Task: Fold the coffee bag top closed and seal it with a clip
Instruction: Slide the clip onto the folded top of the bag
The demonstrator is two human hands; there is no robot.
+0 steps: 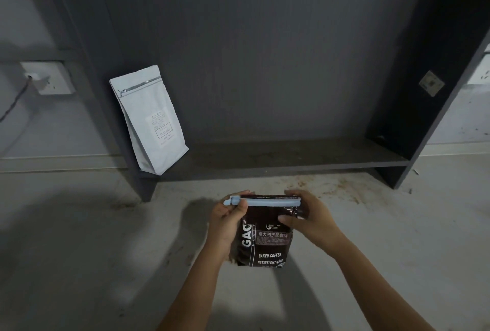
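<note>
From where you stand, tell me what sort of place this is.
Probably a bare storeroom or an unfinished room, not a kitchen: a dusty concrete floor with brown stains, an almost empty dark shelving unit holding one white coffee bag, and a wall socket.

"baked.coffee", "net.weight" on dark coffee bag (267, 237)

Two coffee bags in view: one dark glossy printed foil bag (265, 237) and one pale matte zip-top pouch (151, 121). One light-blue plastic bar clip (265, 200). Two bare hands, left (228, 222) and right (310, 219); one dark shelf unit (291, 160).
</note>
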